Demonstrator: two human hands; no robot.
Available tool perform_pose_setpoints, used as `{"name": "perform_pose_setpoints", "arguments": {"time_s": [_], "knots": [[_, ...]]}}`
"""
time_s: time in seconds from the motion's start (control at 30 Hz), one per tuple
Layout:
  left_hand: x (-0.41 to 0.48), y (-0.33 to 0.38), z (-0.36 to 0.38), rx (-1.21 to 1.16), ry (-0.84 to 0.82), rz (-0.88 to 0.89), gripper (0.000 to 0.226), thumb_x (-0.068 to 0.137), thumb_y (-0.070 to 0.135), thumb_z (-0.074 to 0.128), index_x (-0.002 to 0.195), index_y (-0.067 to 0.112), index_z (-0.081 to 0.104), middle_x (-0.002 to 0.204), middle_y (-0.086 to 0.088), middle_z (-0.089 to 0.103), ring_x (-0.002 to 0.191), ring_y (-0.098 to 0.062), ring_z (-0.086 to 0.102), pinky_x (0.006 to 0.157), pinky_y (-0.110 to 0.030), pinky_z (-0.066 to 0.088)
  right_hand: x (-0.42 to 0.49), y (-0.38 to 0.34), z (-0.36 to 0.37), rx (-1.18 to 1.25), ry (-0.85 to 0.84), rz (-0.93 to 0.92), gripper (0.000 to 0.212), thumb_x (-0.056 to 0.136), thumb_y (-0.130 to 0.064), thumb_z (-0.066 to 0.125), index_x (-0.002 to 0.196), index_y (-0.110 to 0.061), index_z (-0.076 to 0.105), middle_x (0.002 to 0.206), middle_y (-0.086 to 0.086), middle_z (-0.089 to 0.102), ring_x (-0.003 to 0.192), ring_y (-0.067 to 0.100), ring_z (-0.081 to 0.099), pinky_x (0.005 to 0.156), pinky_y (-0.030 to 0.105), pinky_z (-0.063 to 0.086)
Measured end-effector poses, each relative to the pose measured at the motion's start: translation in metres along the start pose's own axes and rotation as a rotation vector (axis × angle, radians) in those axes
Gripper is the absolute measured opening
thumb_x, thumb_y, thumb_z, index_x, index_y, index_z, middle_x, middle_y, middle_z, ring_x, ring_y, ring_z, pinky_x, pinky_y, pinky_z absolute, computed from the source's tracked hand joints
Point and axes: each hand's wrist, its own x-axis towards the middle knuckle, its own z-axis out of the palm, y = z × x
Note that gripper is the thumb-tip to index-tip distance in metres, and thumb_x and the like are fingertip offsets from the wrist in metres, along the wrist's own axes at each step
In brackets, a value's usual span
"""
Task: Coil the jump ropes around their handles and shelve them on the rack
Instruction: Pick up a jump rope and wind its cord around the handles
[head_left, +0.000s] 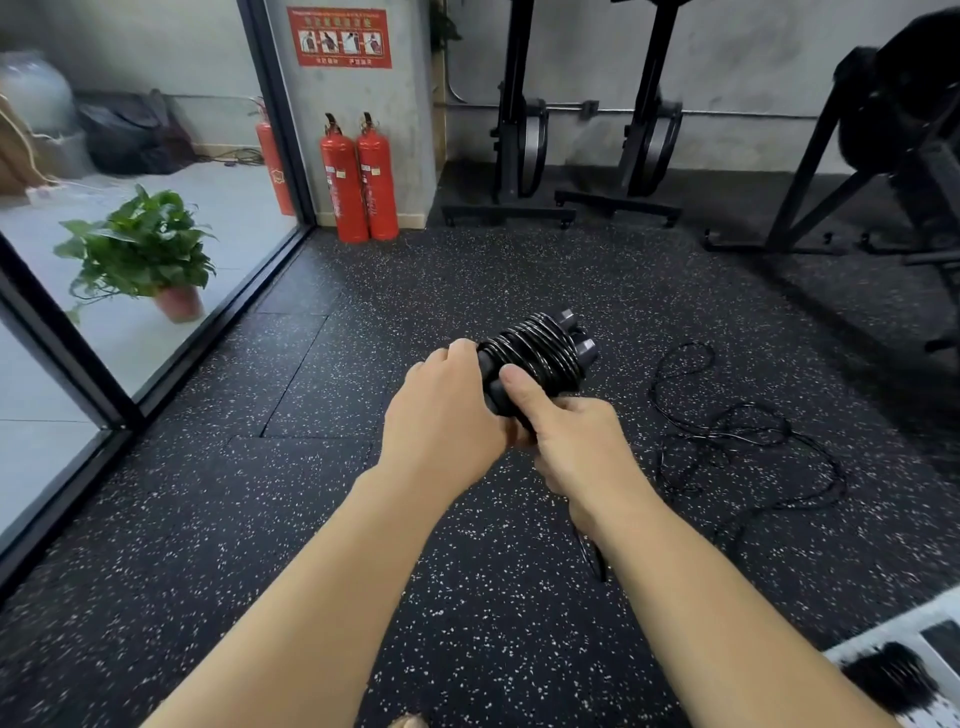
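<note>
1. Jump rope (540, 353): its thin black cord is wound in tight turns around two black handles (576, 338) held side by side, and the bundle is in the air in front of the person, above the floor (363, 374).
2. The left hand (447, 415) has its fingers curled over the near end of the bundle, the back of the hand facing the camera.
3. The right hand (576, 441) grips the bundle from below and from the right, with its thumb (519, 384) pressed flat on the coils.
4. A dark strand (595, 556) shows just under the right wrist; I cannot tell what it belongs to.
5. A second rope (727, 431) lies loose and tangled on the speckled rubber floor to the right of the hands, well apart from the bundle.
6. Two red fire extinguishers (358, 182) stand against the far wall beside a glass partition (218, 223), with a potted plant (140, 249) behind the glass.
7. Black exercise machines (519, 130) stand along the back wall.
</note>
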Motion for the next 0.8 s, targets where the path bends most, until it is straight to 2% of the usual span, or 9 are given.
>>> {"name": "perform_pose_setpoints", "arguments": {"time_s": [0.13, 0.27, 0.33, 0.43, 0.5, 0.57, 0.67, 0.73, 0.8], "knots": [[-0.001, -0.001, -0.006, -0.039, -0.138, -0.013, 0.044, 0.071, 0.044, 0.074, 0.095, 0.021, 0.045, 0.091, 0.008, 0.053, 0.084, -0.017, 0.054, 0.065, -0.032, 0.04, 0.0, -0.002, -0.008, -0.021, -0.017, -0.032, 0.035, 0.083, -0.043, 0.07, 0.067, -0.011, 0.071, 0.046, -0.01, 0.051, 0.035, 0.0, 0.032, 0.04, 0.016, 0.025], [0.0, -0.006, -0.018, -0.428, -0.272, -0.112, 0.04, 0.067, 0.024, 0.079, 0.1, 0.025, 0.057, 0.083, 0.006, 0.067, 0.064, -0.011, 0.063, 0.055, -0.029, 0.051, -0.001, -0.005, -0.016, -0.045, -0.068, -0.048, 0.036, 0.084, -0.043, 0.069, 0.063, -0.013, 0.071, 0.042, -0.012, 0.049, 0.034, 0.0, 0.033, 0.039, 0.014, 0.026], [0.0, -0.008, -0.023, -0.506, -0.354, -0.145, 0.038, 0.068, 0.016, 0.078, 0.102, 0.018, 0.06, 0.077, 0.0, 0.07, 0.056, -0.012, 0.062, 0.051, -0.025, 0.049, -0.001, -0.004, -0.019, -0.086, -0.082, -0.059, 0.04, 0.084, -0.044, 0.069, 0.068, -0.009, 0.072, 0.041, -0.011, 0.043, 0.036, 0.003, 0.028, 0.04, 0.016, 0.023], [0.0, -0.01, -0.026, -0.548, -0.434, -0.151, 0.026, 0.071, 0.011, 0.079, 0.092, 0.009, 0.063, 0.069, -0.003, 0.069, 0.058, -0.016, 0.061, 0.052, -0.024, 0.05, -0.001, -0.003, -0.021, -0.11, -0.128, -0.104, 0.039, 0.083, -0.044, 0.069, 0.076, -0.007, 0.076, 0.049, -0.004, 0.046, 0.041, 0.007, 0.027, 0.042, 0.019, 0.021], [0.0, -0.011, -0.025, -0.544, -0.411, -0.139, 0.033, 0.07, 0.014, 0.081, 0.096, 0.013, 0.062, 0.077, -0.005, 0.072, 0.062, -0.014, 0.064, 0.054, -0.024, 0.052, 0.0, -0.002, -0.022, -0.116, -0.158, -0.126, 0.036, 0.085, -0.042, 0.068, 0.076, -0.008, 0.076, 0.045, -0.008, 0.045, 0.039, 0.005, 0.027, 0.041, 0.016, 0.021], [-0.001, -0.012, -0.022, -0.524, -0.351, -0.105, 0.047, 0.07, 0.02, 0.082, 0.111, 0.02, 0.059, 0.084, -0.001, 0.074, 0.065, -0.009, 0.067, 0.057, -0.025, 0.056, 0.002, -0.002, -0.023, -0.133, -0.159, -0.124, 0.037, 0.087, -0.04, 0.066, 0.077, -0.006, 0.075, 0.039, -0.013, 0.043, 0.034, 0.001, 0.027, 0.039, 0.014, 0.022], [-0.005, -0.014, -0.015, -0.32, -0.27, 0.016, 0.079, 0.065, 0.049, 0.072, 0.137, 0.039, 0.042, 0.092, 0.012, 0.069, 0.083, -0.012, 0.069, 0.074, -0.038, 0.06, 0.005, 0.001, -0.022, -0.121, -0.13, -0.105, 0.044, 0.086, -0.04, 0.067, 0.068, -0.001, 0.07, 0.04, -0.01, 0.044, 0.033, 0.002, 0.029, 0.039, 0.015, 0.024], [-0.006, -0.014, -0.012, -0.26, -0.254, 0.069, 0.077, 0.067, 0.054, 0.066, 0.138, 0.038, 0.04, 0.087, 0.015, 0.067, 0.081, -0.014, 0.066, 0.076, -0.043, 0.059, 0.005, 0.001, -0.023, -0.126, -0.093, -0.094, 0.049, 0.086, -0.04, 0.067, 0.048, -0.011, 0.056, 0.037, -0.01, 0.038, 0.032, 0.004, 0.026, 0.037, 0.015, 0.021], [-0.005, -0.013, -0.01, -0.26, -0.247, 0.07, 0.068, 0.073, 0.051, 0.068, 0.133, 0.028, 0.045, 0.078, 0.013, 0.064, 0.073, -0.014, 0.062, 0.074, -0.043, 0.059, 0.006, 0.002, -0.023, -0.129, -0.076, -0.081, 0.058, 0.087, -0.04, 0.067, 0.037, -0.019, 0.048, 0.035, -0.011, 0.035, 0.032, 0.004, 0.024, 0.036, 0.015, 0.019]]}}
